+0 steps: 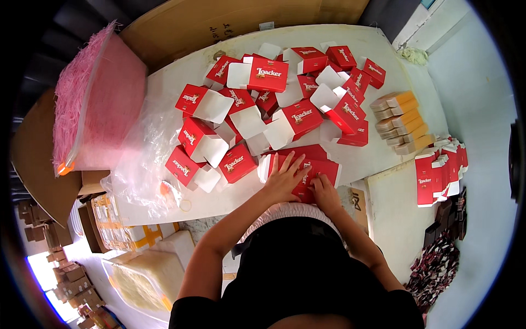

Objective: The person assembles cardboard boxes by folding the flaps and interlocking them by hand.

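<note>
Your left hand (283, 176) lies flat, fingers spread, on a flat red carton (318, 167) at the table's near edge (219, 205); your right hand (323, 189) pinches its fold beside crowded open red boxes (205, 142).

Glossy red printed cardboard on the flat folded carton (307, 170), pressed under bare left hand (285, 178) and right hand (324, 193). Same shiny red card with matt white inner flaps across the heap of open cartons (263, 109). Smooth, matt white tabletop (378, 49). Crinkled, clear plastic film (145, 159). Fuzzy pink shredded paper in a clear bag (93, 98). Dull brown corrugated cardboard sheet (219, 22).
</note>
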